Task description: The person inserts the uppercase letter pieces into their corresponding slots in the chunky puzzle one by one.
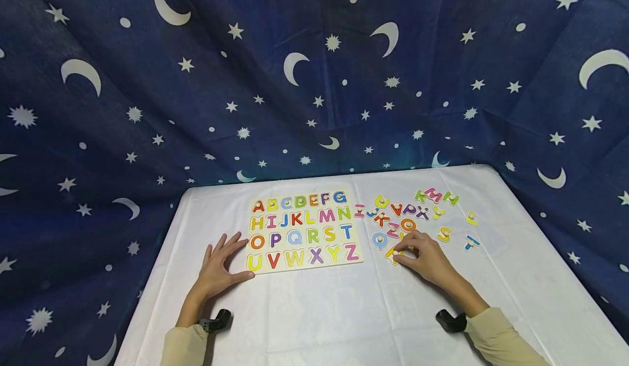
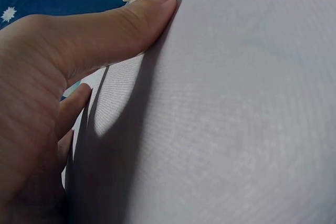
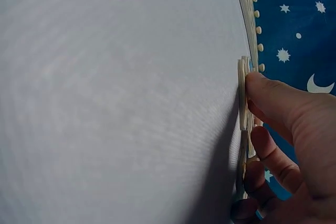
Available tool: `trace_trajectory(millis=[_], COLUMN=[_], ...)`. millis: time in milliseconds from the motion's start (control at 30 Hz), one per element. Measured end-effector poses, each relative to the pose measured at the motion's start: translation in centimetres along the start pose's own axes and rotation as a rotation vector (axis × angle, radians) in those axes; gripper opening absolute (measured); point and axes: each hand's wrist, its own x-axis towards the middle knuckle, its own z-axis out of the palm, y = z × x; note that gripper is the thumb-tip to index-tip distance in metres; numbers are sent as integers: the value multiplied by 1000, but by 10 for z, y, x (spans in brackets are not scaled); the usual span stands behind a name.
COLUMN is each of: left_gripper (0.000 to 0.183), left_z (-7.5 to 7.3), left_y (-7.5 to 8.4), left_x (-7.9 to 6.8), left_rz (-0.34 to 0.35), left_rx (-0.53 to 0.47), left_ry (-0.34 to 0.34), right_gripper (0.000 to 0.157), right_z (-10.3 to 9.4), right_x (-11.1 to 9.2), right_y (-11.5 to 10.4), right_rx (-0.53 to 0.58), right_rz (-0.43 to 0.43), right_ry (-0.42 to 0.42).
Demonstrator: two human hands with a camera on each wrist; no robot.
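Observation:
My left hand (image 1: 218,267) rests at the left side of the wooden alphabet board (image 1: 304,252), fingers spread along its edge. In the left wrist view, the thumb (image 2: 142,19) touches the board's near edge. On the right, my right hand (image 1: 427,258) pinches a yellow letter piece (image 1: 392,255) with thumb and forefinger; its letter is partly covered. Seen edge-on in the right wrist view, a wooden piece (image 3: 242,95) lies under the fingertips. Around that hand are a blue Q piece (image 1: 379,240), an orange O piece (image 1: 408,224) and a yellow S piece (image 1: 444,234).
Loose knobbed letters, including a red V (image 1: 396,210), a green N (image 1: 450,198) and a blue T (image 1: 472,242), lie scattered right of the board. A white cloth (image 1: 319,317) covers the table. Behind it hangs a dark blue curtain (image 1: 265,136) with moons and stars.

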Motion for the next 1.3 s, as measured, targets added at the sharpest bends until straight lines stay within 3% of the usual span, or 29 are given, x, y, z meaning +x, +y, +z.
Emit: trace_trajectory(millis=[400, 667, 967, 1300], left_gripper=[91, 92, 92, 90], left_z=[0, 0, 0, 1], left_y=[-1, -3, -1, -2], left_x=[1, 1, 0, 0], left_rz=[-1, -10, -3, -8], left_rx=[-1, 2, 6, -7], left_ry=[-4, -11, -2, -3], right_gripper=[17, 19, 18, 14], right_z=[2, -3, 5, 26], right_x=[-1, 10, 34, 71], right_y=[0, -9, -31, -70], right_rx=[-7, 29, 84, 163], right_rz=[-52, -131, -185, -213], right_ry=[60, 103, 92, 32])
